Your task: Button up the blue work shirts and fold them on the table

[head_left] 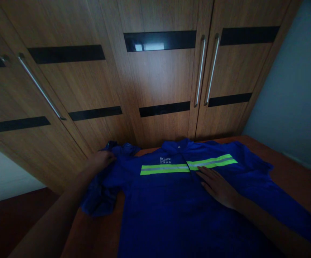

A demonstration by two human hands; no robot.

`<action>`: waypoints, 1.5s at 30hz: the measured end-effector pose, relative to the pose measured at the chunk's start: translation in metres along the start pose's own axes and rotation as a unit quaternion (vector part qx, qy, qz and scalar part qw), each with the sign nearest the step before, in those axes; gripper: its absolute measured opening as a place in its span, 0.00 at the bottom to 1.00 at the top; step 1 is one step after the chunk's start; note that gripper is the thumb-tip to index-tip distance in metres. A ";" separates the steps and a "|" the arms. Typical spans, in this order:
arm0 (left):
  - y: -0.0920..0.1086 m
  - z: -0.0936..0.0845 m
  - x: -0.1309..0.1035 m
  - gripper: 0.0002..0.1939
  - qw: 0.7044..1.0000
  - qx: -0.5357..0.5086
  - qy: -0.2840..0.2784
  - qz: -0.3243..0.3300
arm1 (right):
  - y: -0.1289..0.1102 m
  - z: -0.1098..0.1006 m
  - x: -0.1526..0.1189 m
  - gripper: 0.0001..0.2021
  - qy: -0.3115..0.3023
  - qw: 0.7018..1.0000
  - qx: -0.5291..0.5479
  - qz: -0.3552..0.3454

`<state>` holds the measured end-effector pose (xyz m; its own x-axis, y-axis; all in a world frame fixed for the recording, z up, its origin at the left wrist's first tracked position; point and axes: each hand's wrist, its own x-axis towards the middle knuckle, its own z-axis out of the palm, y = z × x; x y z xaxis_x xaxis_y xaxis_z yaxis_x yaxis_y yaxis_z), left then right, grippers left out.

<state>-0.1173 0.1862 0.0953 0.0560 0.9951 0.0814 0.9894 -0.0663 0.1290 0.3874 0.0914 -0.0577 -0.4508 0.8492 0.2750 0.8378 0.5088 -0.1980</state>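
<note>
A dark blue work jacket (155, 208) lies spread out, front up, with its collar toward the cabinet. A yellow-green and grey reflective stripe crosses its chest, and white lettering sits above the stripe at the left. My right hand (218, 188) rests flat on the chest, fingers stretched out over the stripe's lower edge. At the jacket's left sleeve, my left hand (101, 160) has its fingers bent together on the fabric near the shoulder; dim light hides the fingertips. Crumpled darker blue cloth (99, 202) lies beneath and beside that sleeve.
The jacket lies on a reddish-brown surface (95, 236). Behind it stands a tall wooden cabinet (163, 79) with black strips and long metal handles. A pale wall (292, 107) rises at the right. The room is dim.
</note>
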 end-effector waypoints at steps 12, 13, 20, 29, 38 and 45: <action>0.120 0.047 -0.024 0.17 0.976 0.124 0.074 0.164 | 0.046 -0.015 0.139 0.32 0.053 0.996 -0.062 0.044; 0.127 0.051 -0.028 0.17 0.975 0.116 0.065 0.176 | 0.050 -0.013 0.145 0.32 0.040 0.996 -0.068 0.035; 0.130 0.076 -0.047 0.17 0.976 0.043 0.065 0.202 | 0.062 0.012 0.115 0.21 -0.003 0.996 -0.077 0.053; 0.130 0.082 -0.058 0.16 0.979 -0.011 0.079 0.187 | 0.074 0.004 0.147 0.18 -0.003 0.977 -0.071 0.202; 0.133 0.095 -0.066 0.15 0.972 -0.063 0.100 0.203 | 0.084 0.007 0.192 0.17 -0.027 0.965 -0.101 0.242; 0.128 0.094 -0.067 0.15 0.970 -0.094 0.088 0.208 | 0.082 0.012 0.183 0.20 0.003 0.956 -0.127 0.263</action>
<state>0.0179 0.1177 0.0138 0.4048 0.8529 0.3298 0.8433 -0.4876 0.2258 0.3700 0.2903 -0.0354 0.0557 0.9769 0.2063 0.9963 -0.0408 -0.0758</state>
